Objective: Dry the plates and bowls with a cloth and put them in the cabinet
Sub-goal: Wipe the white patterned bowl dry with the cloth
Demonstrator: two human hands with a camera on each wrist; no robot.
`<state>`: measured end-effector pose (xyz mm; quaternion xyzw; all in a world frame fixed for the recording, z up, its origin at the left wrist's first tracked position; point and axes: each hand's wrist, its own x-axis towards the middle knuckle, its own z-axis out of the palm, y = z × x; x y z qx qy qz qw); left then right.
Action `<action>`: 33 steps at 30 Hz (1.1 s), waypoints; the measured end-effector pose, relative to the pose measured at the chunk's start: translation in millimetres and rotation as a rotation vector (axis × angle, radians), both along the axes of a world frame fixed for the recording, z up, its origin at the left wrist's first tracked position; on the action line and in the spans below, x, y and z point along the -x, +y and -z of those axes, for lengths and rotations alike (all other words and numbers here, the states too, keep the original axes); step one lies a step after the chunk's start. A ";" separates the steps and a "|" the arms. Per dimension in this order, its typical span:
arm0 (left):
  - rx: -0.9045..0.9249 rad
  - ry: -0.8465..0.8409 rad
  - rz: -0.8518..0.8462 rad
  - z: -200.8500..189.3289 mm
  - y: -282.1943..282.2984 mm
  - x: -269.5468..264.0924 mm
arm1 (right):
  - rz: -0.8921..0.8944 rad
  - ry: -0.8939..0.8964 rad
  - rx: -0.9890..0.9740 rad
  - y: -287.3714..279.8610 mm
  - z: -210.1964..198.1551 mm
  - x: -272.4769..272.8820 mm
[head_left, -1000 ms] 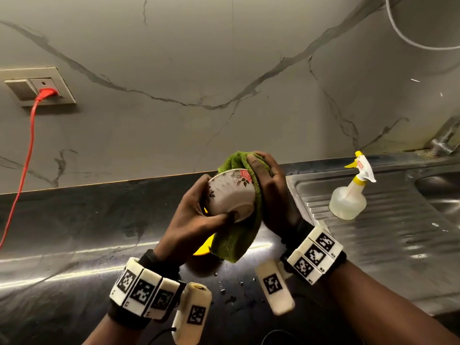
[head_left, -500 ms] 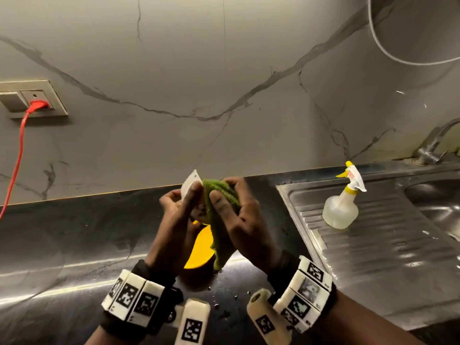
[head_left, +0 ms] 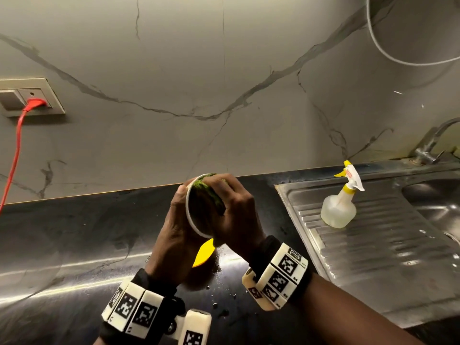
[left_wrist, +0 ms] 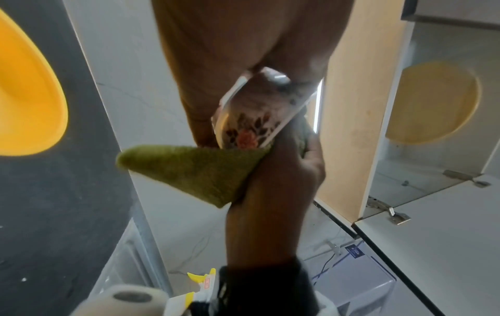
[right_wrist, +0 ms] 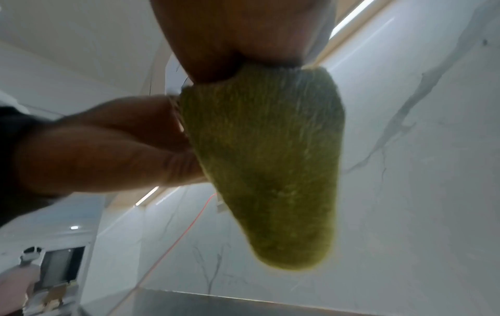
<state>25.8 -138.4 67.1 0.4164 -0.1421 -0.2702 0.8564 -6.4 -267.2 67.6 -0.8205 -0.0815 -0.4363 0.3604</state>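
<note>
1. Marbled wall rises beyond both hands, above a dark counter that runs under them.
2. Right of the right hand lies a steel sink; a spray bottle stands upright on its ribbed drainer, holding clear liquid, and a tap sits at the far corner.
3. Far left of the left hand, a red cord is plugged into a wall socket.
4. An open cabinet shows in the left wrist view, with a yellow plate leaning inside it.
5. Another yellow plate lies on the counter just below the hands, mostly hidden by them.
6. Left hand curls round the back of a floral bowl, held above the counter and tipped on its side, mouth toward the right hand.
7. Inside the bowl is a green cloth, bunched under the fingers of the right hand, which grips it and presses it into the bowl; a corner hangs below.
</note>
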 end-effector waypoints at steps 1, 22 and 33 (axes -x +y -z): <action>-0.013 -0.045 -0.039 1.4 -2.4 0.3 | 0.052 0.009 0.002 -1.0 1.3 -0.7; -0.247 -0.378 0.187 2.6 1.9 -19.6 | -0.063 0.106 0.549 -26.2 17.3 5.1; -0.331 0.024 0.128 -28.8 5.7 -2.2 | -0.187 -0.098 0.620 -33.1 7.0 -12.8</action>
